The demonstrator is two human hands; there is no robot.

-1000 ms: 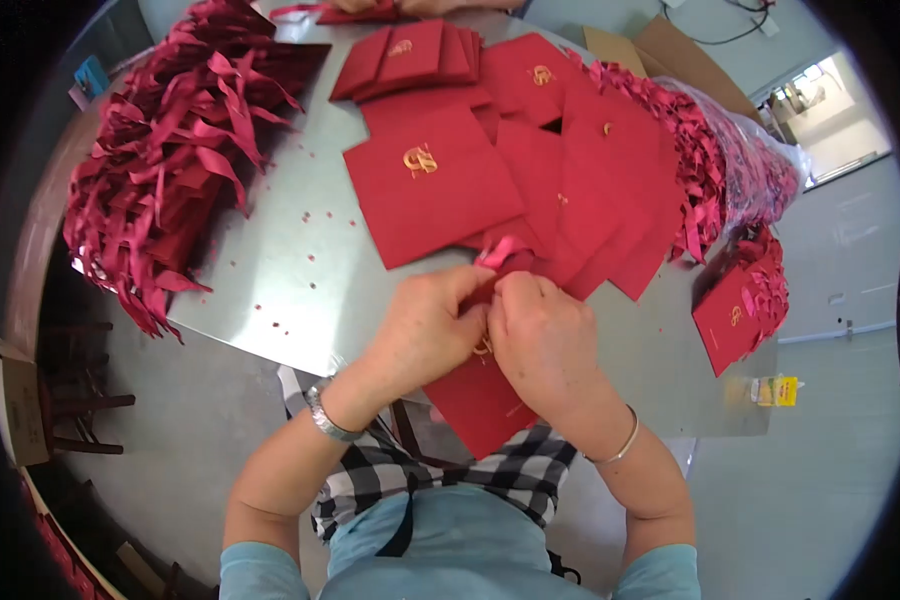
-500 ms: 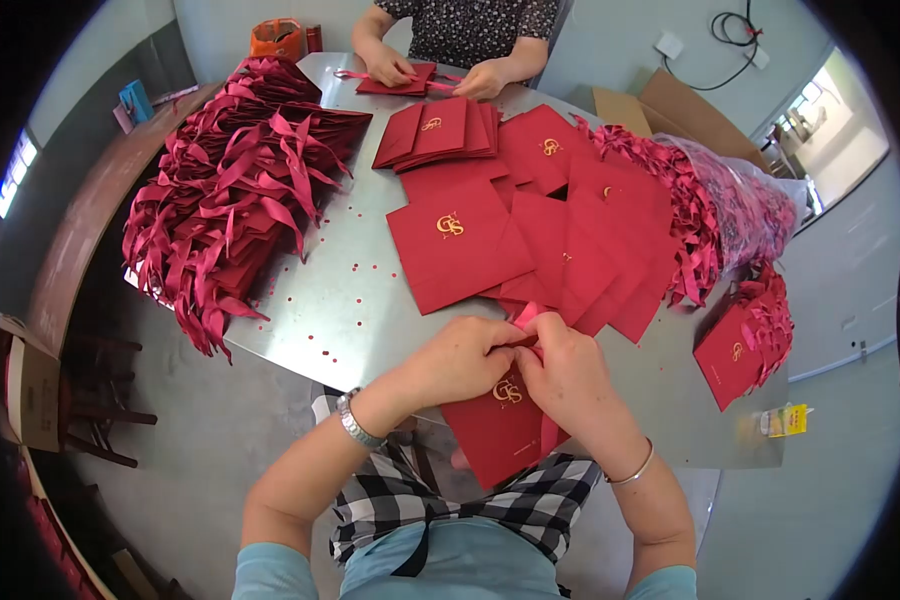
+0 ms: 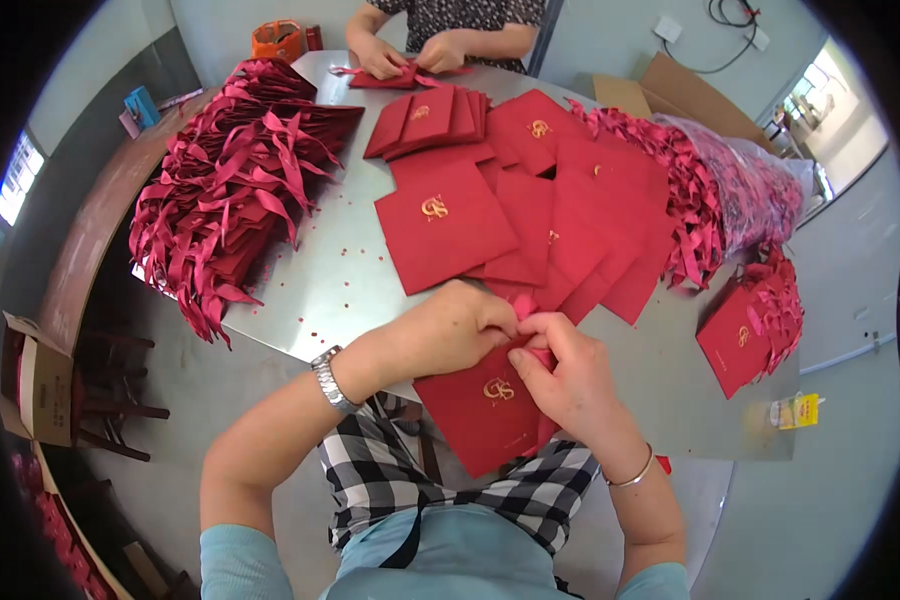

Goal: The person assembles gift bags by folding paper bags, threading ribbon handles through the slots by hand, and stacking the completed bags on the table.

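A red paper gift bag (image 3: 462, 425) with a gold emblem hangs at the table's near edge, over my lap. Pink ribbon (image 3: 523, 304) runs along its top between my hands. My left hand (image 3: 455, 325), a watch on its wrist, is closed with its fingertips pinching the ribbon. My right hand (image 3: 570, 368), with a bangle on the wrist, pinches the ribbon between thumb and forefinger just beside the left. How the ribbon is looped is partly hidden by my fingers.
Loose red bags (image 3: 445, 225) overlap beyond my hands. A tall pile of ribboned bags (image 3: 235, 190) fills the left side; a plastic sack (image 3: 755, 195) of ribboned pieces lies right, near a yellow carton (image 3: 795, 411). Across the table a co-worker's hands (image 3: 380, 58) handle another bag.
My left hand has shifted slightly up and left, its forearm swinging outward. The gift bag has moved a little left and up. The co-worker's hands have drawn closer together.
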